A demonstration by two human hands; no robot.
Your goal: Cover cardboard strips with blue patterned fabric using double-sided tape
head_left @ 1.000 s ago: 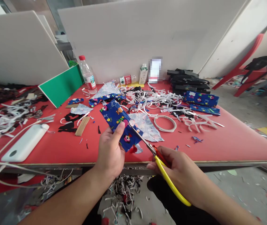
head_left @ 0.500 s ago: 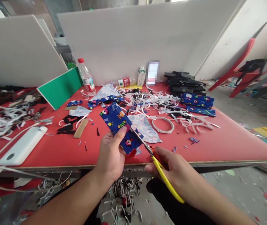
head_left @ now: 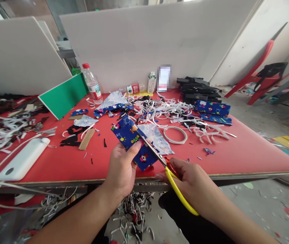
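Observation:
Above the table's front edge, my left hand (head_left: 124, 162) pinches a blue cartoon-print piece of fabric (head_left: 126, 134), thumb on top and fingers underneath. My right hand (head_left: 191, 178) is wrapped round the handles of scissors (head_left: 181, 196), one handle yellow, the other red-orange. The scissor blades lie along the right edge of the blue fabric, close to my left thumb. Behind the blades a pale printed fabric scrap (head_left: 157, 139) rests on the table, partly covered. A white ring-shaped roll (head_left: 175, 135) lies to the right of it.
The red table (head_left: 248, 152) carries white strip offcuts (head_left: 164, 110), a folded blue fabric stack (head_left: 212, 108) and black pieces (head_left: 196, 88). A water bottle (head_left: 93, 86) stands behind on the left, near a green board (head_left: 64, 96). A white power bank (head_left: 24, 159) with cable lies left.
The blue fabric has shifted slightly right and down with my left hand. The scissor blades now lie further up along the fabric's edge, looking more closed together.

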